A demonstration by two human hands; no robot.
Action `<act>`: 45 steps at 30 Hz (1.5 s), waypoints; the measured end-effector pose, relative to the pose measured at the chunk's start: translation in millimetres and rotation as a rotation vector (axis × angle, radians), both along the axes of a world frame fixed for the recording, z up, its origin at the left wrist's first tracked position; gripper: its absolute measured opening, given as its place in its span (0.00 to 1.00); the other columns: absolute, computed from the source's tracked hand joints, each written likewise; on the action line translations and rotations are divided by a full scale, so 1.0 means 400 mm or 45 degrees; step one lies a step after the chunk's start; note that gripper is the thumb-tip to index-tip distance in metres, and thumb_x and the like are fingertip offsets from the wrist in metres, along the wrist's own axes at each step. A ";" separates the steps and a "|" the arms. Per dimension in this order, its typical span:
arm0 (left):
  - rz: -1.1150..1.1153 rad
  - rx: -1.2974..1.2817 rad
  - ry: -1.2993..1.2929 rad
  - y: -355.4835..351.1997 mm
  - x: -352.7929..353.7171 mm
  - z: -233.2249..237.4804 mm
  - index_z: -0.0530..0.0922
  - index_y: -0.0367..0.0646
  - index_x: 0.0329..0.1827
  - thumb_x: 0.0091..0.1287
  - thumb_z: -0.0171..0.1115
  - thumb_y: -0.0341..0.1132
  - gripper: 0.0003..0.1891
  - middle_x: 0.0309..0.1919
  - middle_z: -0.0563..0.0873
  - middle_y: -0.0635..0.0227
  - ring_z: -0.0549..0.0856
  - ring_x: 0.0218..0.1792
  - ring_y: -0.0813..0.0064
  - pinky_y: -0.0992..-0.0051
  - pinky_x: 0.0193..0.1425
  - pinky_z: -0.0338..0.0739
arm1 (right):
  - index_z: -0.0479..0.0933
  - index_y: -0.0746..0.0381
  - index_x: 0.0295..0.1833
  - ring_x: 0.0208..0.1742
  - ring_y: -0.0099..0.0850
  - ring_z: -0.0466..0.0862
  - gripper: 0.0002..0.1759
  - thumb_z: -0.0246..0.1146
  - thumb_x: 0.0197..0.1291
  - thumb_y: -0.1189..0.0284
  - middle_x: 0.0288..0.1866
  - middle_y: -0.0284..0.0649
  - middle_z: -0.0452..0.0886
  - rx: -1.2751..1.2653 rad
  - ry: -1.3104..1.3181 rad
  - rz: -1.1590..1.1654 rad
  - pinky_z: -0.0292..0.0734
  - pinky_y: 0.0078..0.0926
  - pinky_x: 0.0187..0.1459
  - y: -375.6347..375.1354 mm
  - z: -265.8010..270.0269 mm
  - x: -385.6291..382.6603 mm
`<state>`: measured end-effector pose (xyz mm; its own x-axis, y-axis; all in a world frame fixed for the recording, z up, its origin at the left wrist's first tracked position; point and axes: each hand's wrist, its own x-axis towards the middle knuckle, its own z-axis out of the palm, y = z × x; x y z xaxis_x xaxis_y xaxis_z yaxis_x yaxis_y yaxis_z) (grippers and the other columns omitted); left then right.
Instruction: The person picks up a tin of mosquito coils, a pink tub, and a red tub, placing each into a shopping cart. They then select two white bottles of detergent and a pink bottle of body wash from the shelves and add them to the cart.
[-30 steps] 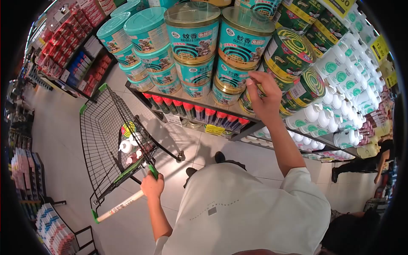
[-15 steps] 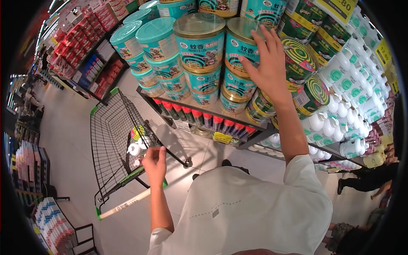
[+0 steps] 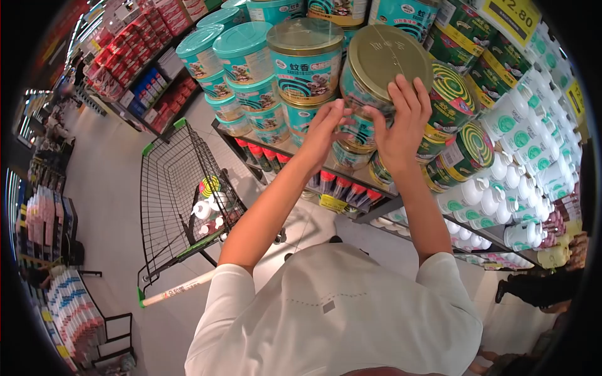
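Clasping a tilted tub [image 3: 379,66]: right grip [image 3: 401,131]; left grip [image 3: 323,133] unclear; adjacent tin [image 3: 306,67] reads "蚊香".

Shelved white bottles [image 3: 475,193], yellow price sign [image 3: 511,20]

Shelf board [image 3: 285,146]: flat, with dark front edge.
Board, left section: teal-lidded tubs [image 3: 241,55], standing in upright stacks.
Board, middle section: stacks of gold-lidded teal tins [image 3: 305,70].
Board, right section: green tins [image 3: 456,155].
Beneath board: red-capped canisters [image 3: 327,177], arranged in a row.
Floor [image 3: 103,188]: pale tiles; supports wire shopping cart [image 3: 195,249].
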<state>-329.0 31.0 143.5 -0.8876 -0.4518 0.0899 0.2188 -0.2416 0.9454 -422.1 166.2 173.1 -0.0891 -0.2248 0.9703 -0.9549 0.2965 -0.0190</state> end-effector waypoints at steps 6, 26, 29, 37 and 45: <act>-0.190 0.454 0.276 0.037 -0.033 -0.003 0.67 0.53 0.71 0.69 0.52 0.69 0.37 0.63 0.76 0.71 0.72 0.67 0.72 0.65 0.67 0.66 | 0.56 0.59 0.71 0.78 0.53 0.54 0.51 0.71 0.54 0.41 0.77 0.53 0.51 -0.239 -0.073 0.160 0.49 0.61 0.75 0.078 -0.103 0.052; 0.747 0.925 0.200 0.006 0.683 -0.112 0.70 0.45 0.69 0.75 0.47 0.62 0.32 0.61 0.80 0.65 0.83 0.59 0.71 0.69 0.58 0.84 | 0.46 0.64 0.80 0.78 0.37 0.60 0.49 0.48 0.70 0.38 0.79 0.43 0.57 0.439 -1.819 1.944 0.57 0.39 0.75 -0.170 -0.133 0.458; 1.021 0.951 0.098 0.006 0.766 -0.105 0.75 0.46 0.61 0.74 0.49 0.64 0.30 0.50 0.85 0.69 0.86 0.47 0.78 0.76 0.45 0.85 | 0.61 0.65 0.74 0.74 0.35 0.68 0.38 0.43 0.75 0.44 0.73 0.43 0.69 0.392 -2.290 2.163 0.61 0.38 0.73 -0.283 -0.148 0.519; 1.285 0.985 0.141 -0.051 0.954 -0.154 0.78 0.48 0.57 0.74 0.50 0.62 0.27 0.43 0.86 0.71 0.85 0.39 0.81 0.78 0.35 0.82 | 0.67 0.63 0.70 0.66 0.34 0.77 0.29 0.51 0.72 0.55 0.66 0.42 0.77 0.829 -2.735 2.133 0.69 0.37 0.67 -0.420 -0.148 0.685; 1.341 0.890 0.123 -0.119 1.091 -0.188 0.74 0.47 0.63 0.72 0.53 0.62 0.30 0.54 0.83 0.71 0.84 0.50 0.78 0.75 0.47 0.84 | 0.62 0.61 0.75 0.65 0.44 0.78 0.37 0.47 0.71 0.47 0.70 0.46 0.73 1.465 -2.832 1.965 0.78 0.54 0.59 -0.518 -0.178 0.768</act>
